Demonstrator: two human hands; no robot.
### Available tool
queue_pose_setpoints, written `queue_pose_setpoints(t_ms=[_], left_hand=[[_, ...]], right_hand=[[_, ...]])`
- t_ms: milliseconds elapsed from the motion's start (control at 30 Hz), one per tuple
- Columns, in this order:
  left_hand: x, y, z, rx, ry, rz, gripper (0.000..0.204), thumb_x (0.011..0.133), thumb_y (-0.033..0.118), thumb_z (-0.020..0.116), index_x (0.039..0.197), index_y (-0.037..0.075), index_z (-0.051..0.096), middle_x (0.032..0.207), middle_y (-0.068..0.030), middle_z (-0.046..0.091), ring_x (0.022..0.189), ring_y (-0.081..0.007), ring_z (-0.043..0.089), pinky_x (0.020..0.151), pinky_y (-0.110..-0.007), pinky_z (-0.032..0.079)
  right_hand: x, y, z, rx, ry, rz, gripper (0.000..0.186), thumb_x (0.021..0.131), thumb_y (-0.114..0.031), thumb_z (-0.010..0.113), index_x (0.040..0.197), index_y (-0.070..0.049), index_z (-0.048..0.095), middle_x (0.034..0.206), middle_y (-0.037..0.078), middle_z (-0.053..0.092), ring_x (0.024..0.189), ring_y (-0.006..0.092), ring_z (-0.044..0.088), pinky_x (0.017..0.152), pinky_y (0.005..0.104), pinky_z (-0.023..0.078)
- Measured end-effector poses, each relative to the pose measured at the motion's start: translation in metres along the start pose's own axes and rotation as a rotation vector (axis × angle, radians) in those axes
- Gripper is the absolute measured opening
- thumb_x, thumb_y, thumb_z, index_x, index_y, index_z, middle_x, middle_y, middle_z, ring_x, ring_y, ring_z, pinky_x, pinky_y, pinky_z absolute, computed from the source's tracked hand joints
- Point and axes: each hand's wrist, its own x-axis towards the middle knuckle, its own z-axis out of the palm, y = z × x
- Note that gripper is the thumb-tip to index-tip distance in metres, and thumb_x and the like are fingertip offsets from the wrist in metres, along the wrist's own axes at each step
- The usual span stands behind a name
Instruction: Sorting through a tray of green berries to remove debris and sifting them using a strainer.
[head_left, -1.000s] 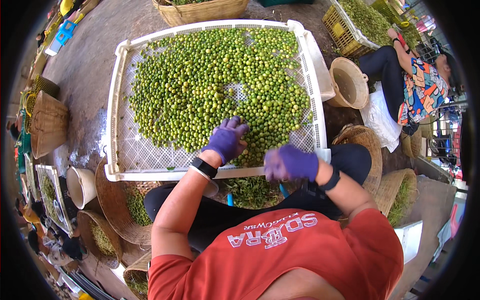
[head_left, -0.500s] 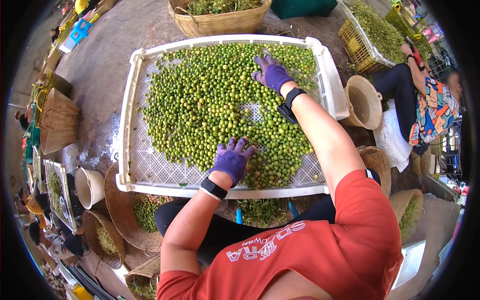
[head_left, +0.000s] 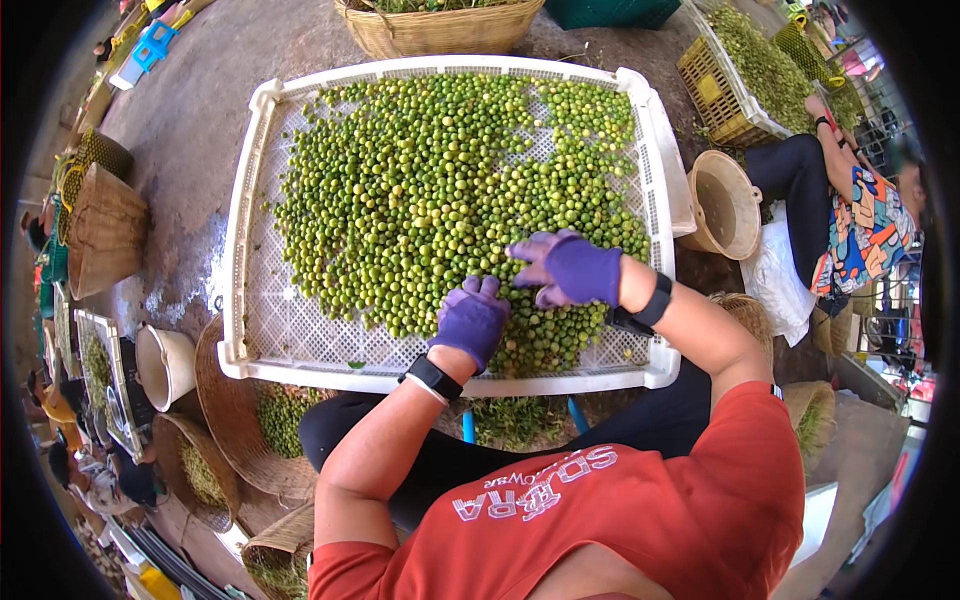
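Small round green fruits [head_left: 400,190], some yellowish, lie spread over a white perforated plastic tray [head_left: 275,330]. At the near middle of the tray, my left hand [head_left: 470,320] in a purple glove rests on the fruits. Its fingers are curled down, and whatever is under the fingertips is hidden. Just right of it, my gloved right hand [head_left: 575,270] reaches over the fruits with fingers apart, pointing left. No fruit shows in its grasp.
A woven basket [head_left: 440,30] of green stems stands beyond the tray. To the right are a beige bucket [head_left: 725,205], a yellow crate [head_left: 715,90] of greens and a seated person [head_left: 870,215]. Woven baskets [head_left: 230,420] and a white bucket [head_left: 165,365] stand at lower left.
My right hand has come nearer from the tray's far right, down beside my left hand. The left hand's fingers have curled in. Fruits at the right have shifted, baring mesh at the upper right.
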Motion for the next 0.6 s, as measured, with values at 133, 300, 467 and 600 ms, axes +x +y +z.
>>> queue_pose_setpoints(t_ms=[133, 300, 467, 600], left_hand=[[0.001, -0.005, 0.010, 0.069, -0.036, 0.007, 0.009, 0.081, 0.013, 0.058, 0.086, 0.011, 0.066, 0.099, -0.0091, 0.059, 0.093, -0.0307, 0.061, 0.071, -0.043, 0.055], [-0.003, 0.000, -0.002, 0.092, -0.022, 0.051, 0.010, 0.082, 0.013, 0.057, 0.088, 0.009, 0.065, 0.093, -0.0095, 0.061, 0.089, -0.0299, 0.063, 0.070, -0.042, 0.054], [-0.001, 0.002, -0.007, 0.177, -0.035, 0.093, 0.012, 0.083, 0.013, 0.057, 0.092, 0.008, 0.063, 0.092, -0.0093, 0.060, 0.088, -0.0290, 0.063, 0.068, -0.041, 0.053], [-0.006, 0.005, -0.013, 0.183, -0.030, 0.163, 0.015, 0.083, 0.012, 0.056, 0.096, 0.011, 0.063, 0.093, -0.0089, 0.060, 0.087, -0.0278, 0.062, 0.068, -0.040, 0.053]], right_hand=[[0.012, 0.059, -0.017, 0.092, 0.323, 0.321, 0.025, 0.083, -0.027, 0.066, 0.104, -0.014, 0.064, 0.099, 0.010, 0.063, 0.089, 0.0277, 0.064, 0.077, 0.0406, 0.052], [0.025, 0.100, 0.000, -0.273, 0.370, 0.432, 0.015, 0.083, -0.017, 0.063, 0.097, -0.014, 0.061, 0.090, 0.007, 0.063, 0.083, 0.0249, 0.065, 0.068, 0.0395, 0.053], [0.032, 0.104, 0.018, -0.374, 0.409, 0.333, 0.016, 0.084, -0.014, 0.058, 0.100, -0.016, 0.058, 0.093, 0.005, 0.064, 0.088, 0.0242, 0.064, 0.070, 0.0412, 0.051], [0.037, 0.109, 0.015, -0.275, 0.393, 0.315, 0.014, 0.082, -0.013, 0.059, 0.095, -0.016, 0.060, 0.085, 0.006, 0.065, 0.083, 0.0259, 0.065, 0.070, 0.0406, 0.051]])
